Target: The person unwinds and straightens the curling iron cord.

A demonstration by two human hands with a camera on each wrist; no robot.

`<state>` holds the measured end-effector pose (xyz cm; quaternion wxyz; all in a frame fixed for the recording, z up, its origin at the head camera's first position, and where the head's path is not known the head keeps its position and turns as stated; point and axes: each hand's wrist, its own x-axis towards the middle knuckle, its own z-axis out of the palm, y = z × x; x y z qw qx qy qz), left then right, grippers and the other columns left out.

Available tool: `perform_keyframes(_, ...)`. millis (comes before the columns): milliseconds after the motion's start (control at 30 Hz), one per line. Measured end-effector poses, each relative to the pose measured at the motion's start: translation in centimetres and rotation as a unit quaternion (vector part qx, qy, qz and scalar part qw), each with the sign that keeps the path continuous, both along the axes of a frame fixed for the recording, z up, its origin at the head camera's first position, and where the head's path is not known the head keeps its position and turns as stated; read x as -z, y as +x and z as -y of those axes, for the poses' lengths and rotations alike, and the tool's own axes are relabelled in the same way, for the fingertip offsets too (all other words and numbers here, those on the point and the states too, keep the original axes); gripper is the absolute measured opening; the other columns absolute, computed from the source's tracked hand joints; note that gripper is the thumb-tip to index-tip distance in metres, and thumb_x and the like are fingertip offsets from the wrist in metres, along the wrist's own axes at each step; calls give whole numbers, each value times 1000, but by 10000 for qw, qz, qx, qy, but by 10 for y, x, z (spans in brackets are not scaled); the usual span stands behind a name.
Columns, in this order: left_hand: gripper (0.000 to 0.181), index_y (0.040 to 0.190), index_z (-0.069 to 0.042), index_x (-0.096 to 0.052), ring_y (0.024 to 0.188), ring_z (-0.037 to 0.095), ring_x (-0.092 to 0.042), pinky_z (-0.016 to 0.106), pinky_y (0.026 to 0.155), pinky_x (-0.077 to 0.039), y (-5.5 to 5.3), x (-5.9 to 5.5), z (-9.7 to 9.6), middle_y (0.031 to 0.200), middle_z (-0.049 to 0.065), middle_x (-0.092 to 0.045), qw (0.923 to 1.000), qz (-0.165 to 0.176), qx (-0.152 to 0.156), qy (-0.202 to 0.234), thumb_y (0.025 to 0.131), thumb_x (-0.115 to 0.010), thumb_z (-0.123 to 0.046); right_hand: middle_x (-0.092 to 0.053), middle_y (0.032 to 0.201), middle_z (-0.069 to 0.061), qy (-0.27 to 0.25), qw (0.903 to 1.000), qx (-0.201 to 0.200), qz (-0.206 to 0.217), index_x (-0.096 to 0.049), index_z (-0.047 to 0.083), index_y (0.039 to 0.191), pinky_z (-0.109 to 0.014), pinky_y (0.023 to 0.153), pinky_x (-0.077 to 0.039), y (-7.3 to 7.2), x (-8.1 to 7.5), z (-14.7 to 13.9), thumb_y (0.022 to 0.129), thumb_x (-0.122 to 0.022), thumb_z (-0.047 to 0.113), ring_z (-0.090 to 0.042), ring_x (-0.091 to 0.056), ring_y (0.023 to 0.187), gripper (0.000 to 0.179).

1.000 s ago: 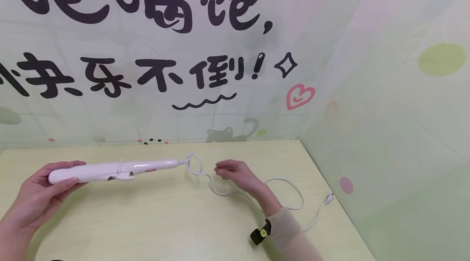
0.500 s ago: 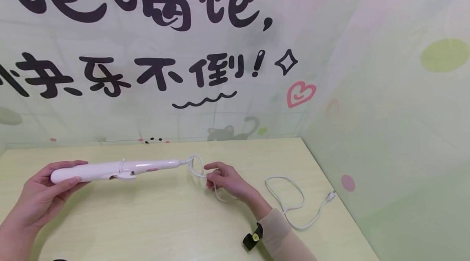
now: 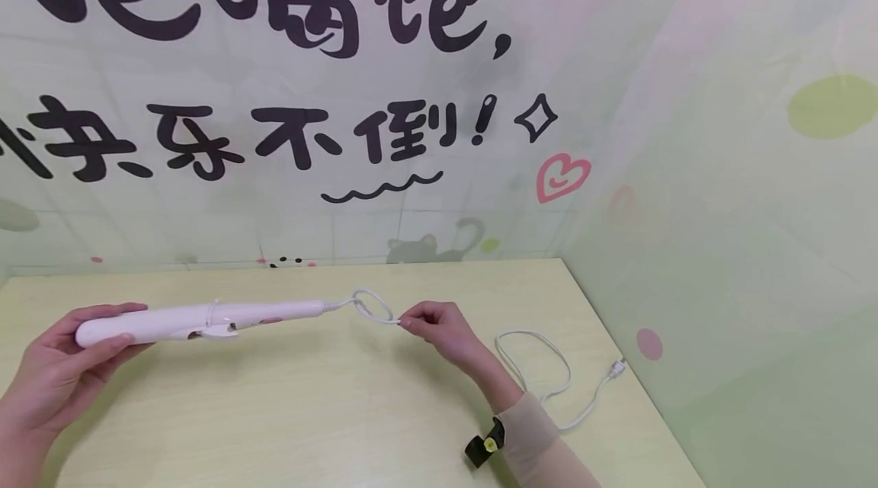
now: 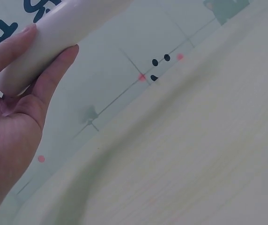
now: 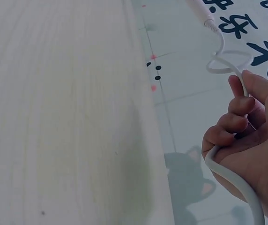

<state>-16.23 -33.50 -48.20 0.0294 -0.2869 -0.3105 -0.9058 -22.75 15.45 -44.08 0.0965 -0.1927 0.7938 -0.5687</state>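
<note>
The left grip [image 3: 58, 377] curls, thumb [image 3: 108, 351] opposite fingers [image 3: 103, 312]. The right grip [image 3: 439, 328] pinches between thumb [image 5: 260, 86] and forefinger [image 5: 235, 86], other fingers [image 5: 231, 123] curled.

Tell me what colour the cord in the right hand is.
White; the right wrist view shows the cord best, held in the right hand.

Over the left half of the table [image 3: 309, 412], a styling iron [image 3: 174, 323] lies crosswise in the air, its left end in a person's left hand [image 3: 65, 370]. From the right end, the cord [image 5: 237, 182] loops once before reaching the right hand [image 3: 439, 329]. More cord rests on the table to the right of the right forearm [image 3: 495, 379], the plug [image 3: 616, 368] near the right edge. A far wall [image 3: 274, 225] stands behind; a side wall [image 3: 741, 259] flanks the right.
</note>
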Motion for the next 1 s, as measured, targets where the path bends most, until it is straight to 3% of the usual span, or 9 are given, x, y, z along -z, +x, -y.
perform_keyframes(133, 53, 134, 20, -51, 122, 41, -62, 54, 98, -51, 1, 2, 6, 133, 34, -59, 9998, 43, -66, 194, 93, -21, 35, -68, 88, 3, -19, 9997, 256, -46, -75, -3, 103, -22, 68, -47, -4, -4, -9, 100, -68, 15, -11, -53, 79, 19)
perform_keyframes(233, 51, 135, 21, -49, 125, 42, -59, 56, 99, -50, 3, 4, 13, 134, 36, -58, 9990, -99, -118, 415, 94, -22, 34, -64, 84, 2, -308, 9966, 748, 184, -73, -6, 103, -22, 65, -44, -9, -5, -16, 99, -69, 15, -12, -50, 76, 21)
perform_keyframes(333, 49, 135, 22, -47, 129, 45, -55, 59, 101, -48, 5, 6, 23, 135, 39, -55, 9969, -330, 49, 719, 94, -23, 33, -59, 79, 1, -690, 9894, 1200, 431, -71, -9, 103, -20, 60, -39, -13, -3, -24, 98, -70, 12, -13, -44, 70, 22)
perform_keyframes(433, 48, 136, 22, -45, 131, 45, -53, 60, 102, -46, 6, 10, 33, 136, 40, -53, 9957, -436, 176, 795, 95, -23, 32, -58, 78, 1, -846, 9862, 1304, 561, -70, -11, 104, -20, 60, -37, -17, -1, -28, 98, -69, 11, -14, -42, 70, 23)
perform_keyframes(633, 52, 137, 22, -47, 129, 44, -55, 59, 100, -48, 9, 21, 53, 135, 39, -54, 9967, -161, 124, 784, 95, -18, 32, -57, 79, 3, -648, 9906, 1033, 612, -69, -12, 107, -22, 64, -39, -19, 2, -27, 99, -69, 13, -13, -46, 75, 26)
perform_keyframes(767, 55, 136, 20, -50, 127, 44, -57, 60, 99, -49, 11, 35, 67, 133, 39, -56, 9940, 184, 233, 1051, 95, -15, 31, -52, 75, 3, -483, 9927, 958, 559, -70, -10, 107, -24, 61, -37, -19, 5, -26, 101, -66, 11, -13, -43, 70, 22)
perform_keyframes(1000, 56, 137, 5, -54, 114, 44, -66, 57, 92, -56, 21, 60, 91, 122, 33, -64, 9811, 1263, -236, 1447, 98, -21, 27, -60, 84, 3, -103, 9953, 866, 425, -71, -8, 107, -22, 64, -41, -19, 8, -23, 102, -64, 11, -12, -48, 78, 21)
